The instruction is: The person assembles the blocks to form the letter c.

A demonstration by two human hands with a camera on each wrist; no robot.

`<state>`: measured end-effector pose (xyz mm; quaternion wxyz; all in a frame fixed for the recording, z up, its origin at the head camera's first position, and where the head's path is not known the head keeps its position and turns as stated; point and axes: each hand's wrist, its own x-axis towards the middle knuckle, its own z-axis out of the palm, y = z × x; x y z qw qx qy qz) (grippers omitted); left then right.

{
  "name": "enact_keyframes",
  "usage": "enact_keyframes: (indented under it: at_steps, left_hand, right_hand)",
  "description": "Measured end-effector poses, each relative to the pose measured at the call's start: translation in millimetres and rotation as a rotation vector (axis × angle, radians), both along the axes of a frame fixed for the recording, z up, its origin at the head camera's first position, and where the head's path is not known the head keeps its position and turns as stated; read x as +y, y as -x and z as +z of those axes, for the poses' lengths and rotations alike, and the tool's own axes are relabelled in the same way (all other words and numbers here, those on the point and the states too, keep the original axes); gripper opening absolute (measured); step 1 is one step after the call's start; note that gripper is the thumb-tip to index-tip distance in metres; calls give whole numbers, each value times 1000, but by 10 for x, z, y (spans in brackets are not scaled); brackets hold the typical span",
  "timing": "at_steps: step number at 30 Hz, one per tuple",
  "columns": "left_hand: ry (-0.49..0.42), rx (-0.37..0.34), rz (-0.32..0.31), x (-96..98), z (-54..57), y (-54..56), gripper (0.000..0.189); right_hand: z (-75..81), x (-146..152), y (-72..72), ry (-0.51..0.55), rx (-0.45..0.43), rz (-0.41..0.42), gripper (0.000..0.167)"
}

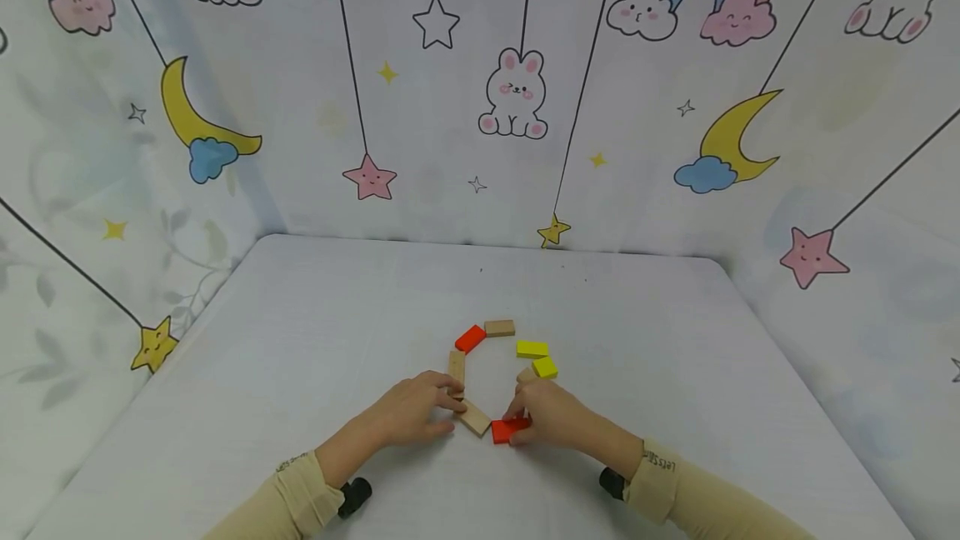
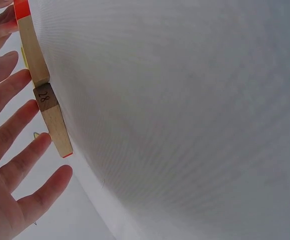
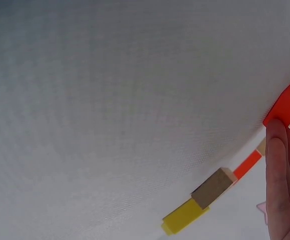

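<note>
head view: blocks (image 1: 499, 328) make a rough ring on the desk (image 1: 337, 315). the right hand (image 1: 553, 415) pinches the red block (image 1: 499, 433) at six o'clock. the left hand (image 1: 408, 411), fingers spread and holding nothing, touches plain blocks (image 1: 476, 419) at eight and nine o'clock. yellow blocks (image 1: 532, 349) lie near two o'clock.

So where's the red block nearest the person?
In the head view, the red block lies low near the middle, right of a wooden block, pinched in the right grip.
</note>
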<state>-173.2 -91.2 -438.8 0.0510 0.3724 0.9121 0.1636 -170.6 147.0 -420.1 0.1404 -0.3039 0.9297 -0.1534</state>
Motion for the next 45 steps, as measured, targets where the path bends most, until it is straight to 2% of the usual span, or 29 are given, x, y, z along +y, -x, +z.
enact_keyframes:
  at_steps: [5, 10, 14, 18, 24, 29, 33, 40, 45]
  left_hand:
    - [-1, -10, -3, 1, 10, 0, 25]
    - [6, -25, -8, 14, 26, -7, 26]
    - [13, -30, -15, 26, 36, -10, 27]
    - [5, -15, -22, 27, 34, -2, 25]
    - [-1, 34, -16, 17, 31, 35, 23]
    - [-43, 21, 14, 16, 66, 66, 27]
    - [-97, 14, 53, 6, 92, 112, 28]
    - [-164, -35, 126, -16, 115, 274, 36]
    - [-183, -55, 132, -25, 112, 395, 39]
  right_hand:
    - [-15, 12, 11, 13, -13, -9, 21]
    - [-39, 40, 23, 39, -17, 0, 33]
    - [-39, 60, 31, 45, -45, -27, 42]
    - [-25, 84, 50, 54, -62, -57, 43]
    - [-4, 139, 114, 72, -23, -60, 42]
    - [9, 192, 175, 88, -5, -74, 43]
    - [27, 236, 227, 113, 6, -116, 42]
    - [47, 308, 338, 145, 95, -189, 33]
    - [42, 354, 453, 137, 136, -222, 33]
